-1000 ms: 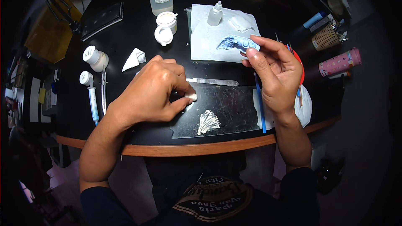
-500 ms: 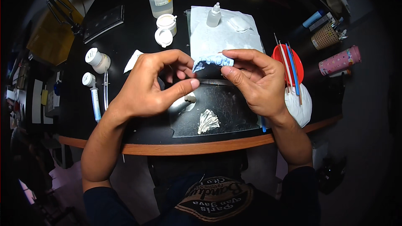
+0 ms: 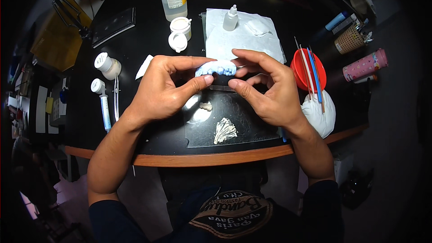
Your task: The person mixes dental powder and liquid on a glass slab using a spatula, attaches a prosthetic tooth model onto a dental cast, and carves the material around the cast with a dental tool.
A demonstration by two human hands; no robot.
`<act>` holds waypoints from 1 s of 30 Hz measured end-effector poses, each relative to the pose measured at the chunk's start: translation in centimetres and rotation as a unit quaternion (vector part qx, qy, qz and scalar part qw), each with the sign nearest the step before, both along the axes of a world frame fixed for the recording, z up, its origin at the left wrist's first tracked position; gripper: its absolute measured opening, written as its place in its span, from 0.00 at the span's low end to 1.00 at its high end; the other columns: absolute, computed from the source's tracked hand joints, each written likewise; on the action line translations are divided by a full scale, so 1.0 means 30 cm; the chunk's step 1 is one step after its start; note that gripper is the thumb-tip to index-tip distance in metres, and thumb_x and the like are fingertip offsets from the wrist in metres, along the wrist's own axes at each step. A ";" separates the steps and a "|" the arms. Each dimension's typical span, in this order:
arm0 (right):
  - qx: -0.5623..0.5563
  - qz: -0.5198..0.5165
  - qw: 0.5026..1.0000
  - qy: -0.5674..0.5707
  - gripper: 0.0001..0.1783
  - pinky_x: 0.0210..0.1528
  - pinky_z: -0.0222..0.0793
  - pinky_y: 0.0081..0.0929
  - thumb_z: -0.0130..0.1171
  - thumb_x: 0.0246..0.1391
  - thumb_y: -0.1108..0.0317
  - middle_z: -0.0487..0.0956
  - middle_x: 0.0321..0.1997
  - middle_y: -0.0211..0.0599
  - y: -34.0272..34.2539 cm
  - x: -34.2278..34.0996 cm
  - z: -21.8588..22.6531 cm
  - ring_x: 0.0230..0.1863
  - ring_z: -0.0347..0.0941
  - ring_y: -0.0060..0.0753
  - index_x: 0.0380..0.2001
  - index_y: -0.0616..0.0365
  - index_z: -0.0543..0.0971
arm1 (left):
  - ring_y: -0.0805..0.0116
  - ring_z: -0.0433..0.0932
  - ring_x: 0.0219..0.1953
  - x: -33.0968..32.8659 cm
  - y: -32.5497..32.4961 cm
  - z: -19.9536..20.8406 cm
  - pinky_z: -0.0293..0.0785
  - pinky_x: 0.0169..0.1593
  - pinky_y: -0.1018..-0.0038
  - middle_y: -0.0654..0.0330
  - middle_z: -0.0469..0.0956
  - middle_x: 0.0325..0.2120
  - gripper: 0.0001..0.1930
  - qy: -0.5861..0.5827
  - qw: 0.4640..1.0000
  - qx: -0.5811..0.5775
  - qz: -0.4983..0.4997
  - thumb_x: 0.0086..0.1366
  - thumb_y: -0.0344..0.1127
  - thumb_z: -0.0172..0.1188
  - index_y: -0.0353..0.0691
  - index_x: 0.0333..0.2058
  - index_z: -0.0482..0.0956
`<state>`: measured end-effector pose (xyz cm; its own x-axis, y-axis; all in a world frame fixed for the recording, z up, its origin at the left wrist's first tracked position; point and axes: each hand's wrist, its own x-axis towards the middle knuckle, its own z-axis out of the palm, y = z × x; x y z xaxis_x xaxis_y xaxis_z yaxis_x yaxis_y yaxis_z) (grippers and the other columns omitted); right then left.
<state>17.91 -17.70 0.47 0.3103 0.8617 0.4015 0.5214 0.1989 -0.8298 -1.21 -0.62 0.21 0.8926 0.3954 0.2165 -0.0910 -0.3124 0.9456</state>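
So, at the left of the dark counter [image 3: 148, 40] you have a slim syringe-like tube [image 3: 104, 110] and a lidded white jar [image 3: 108, 66], with metal tweezers [image 3: 116, 96] just beside them. Your left hand [image 3: 163, 87] pinches the left end of the pale-blue, tooth-marked mould [image 3: 217, 68], holding it raised over the counter in front of you. Below it, a small whitish lump [image 3: 206, 106] lies near a fan of cream paste [image 3: 225, 131]. Your right hand [image 3: 273, 92] keeps thumb and forefinger wide apart by the mould's right end; whether another finger touches it, you cannot tell from here. Farther right, thin sticks [image 3: 317, 78] lie across a red dish [image 3: 300, 73], and a pink cylinder [image 3: 365, 65] sits beyond.
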 end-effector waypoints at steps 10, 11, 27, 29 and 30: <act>-0.139 -0.045 0.968 -0.205 0.06 0.42 0.81 0.38 0.77 0.54 0.72 0.87 0.35 0.43 0.015 0.029 -0.038 0.36 0.86 0.45 0.34 0.63 0.92 | 0.76 0.86 0.41 -0.002 0.023 0.004 0.80 0.46 0.78 0.55 0.92 0.39 0.17 0.033 0.995 0.059 0.073 0.72 0.32 0.71 0.31 0.56 0.88; -0.138 -0.045 0.968 -0.205 0.06 0.42 0.81 0.38 0.77 0.54 0.72 0.87 0.35 0.43 0.018 0.031 -0.042 0.36 0.86 0.45 0.34 0.63 0.92 | 0.76 0.86 0.41 -0.004 0.023 0.000 0.81 0.47 0.78 0.55 0.92 0.40 0.17 0.028 0.996 0.054 0.070 0.72 0.31 0.71 0.31 0.56 0.88; -0.133 -0.045 0.965 -0.220 0.07 0.45 0.78 0.46 0.71 0.60 0.74 0.82 0.36 0.50 0.034 0.021 -0.050 0.39 0.83 0.53 0.35 0.66 0.82 | 0.79 0.83 0.35 0.007 0.008 -0.007 0.78 0.40 0.80 0.56 0.91 0.36 0.15 -0.040 0.995 -0.025 0.084 0.70 0.30 0.73 0.29 0.53 0.89; -0.123 -0.045 0.971 -0.200 0.07 0.44 0.77 0.46 0.70 0.60 0.75 0.82 0.35 0.51 0.032 0.024 -0.041 0.38 0.83 0.53 0.35 0.66 0.80 | 0.80 0.83 0.35 0.004 0.012 0.002 0.78 0.41 0.80 0.56 0.91 0.36 0.15 -0.051 0.992 -0.074 0.084 0.70 0.30 0.72 0.30 0.53 0.89; -0.103 -0.067 0.974 -0.190 0.07 0.41 0.77 0.45 0.70 0.61 0.76 0.82 0.33 0.51 0.027 0.025 -0.025 0.35 0.82 0.53 0.36 0.65 0.79 | 0.78 0.85 0.38 0.000 0.020 0.006 0.79 0.43 0.79 0.55 0.91 0.38 0.16 -0.045 0.993 -0.080 0.073 0.72 0.30 0.70 0.30 0.55 0.88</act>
<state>18.66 -16.90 -0.27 0.2887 0.8982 0.3314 0.8081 -0.0430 -0.5875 -1.20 -0.01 0.40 0.8030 0.5550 0.2174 -0.1425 -0.1754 0.9741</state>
